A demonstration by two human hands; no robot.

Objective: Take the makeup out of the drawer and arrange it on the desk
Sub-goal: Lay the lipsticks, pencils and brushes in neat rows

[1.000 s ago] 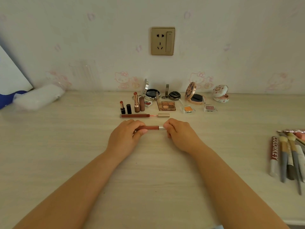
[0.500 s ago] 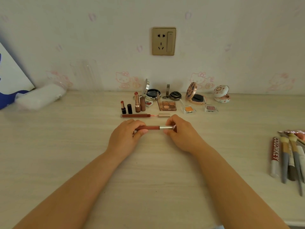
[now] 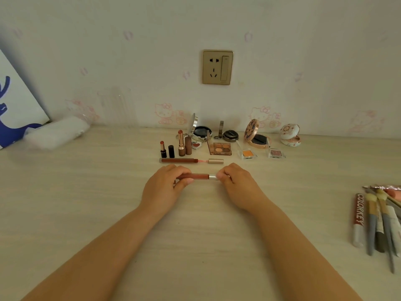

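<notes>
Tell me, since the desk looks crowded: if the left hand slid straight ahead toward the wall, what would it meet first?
Probably the opened lip gloss tube lying crosswise just beyond the left hand; the upright lipsticks stand behind it.

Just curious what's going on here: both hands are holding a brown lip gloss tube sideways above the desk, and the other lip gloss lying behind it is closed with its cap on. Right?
Not quite. In the head view, the other lip gloss lies opened: its cap is pulled off, the wand showing between. The left hand and right hand do hold the brown tube sideways.
</notes>
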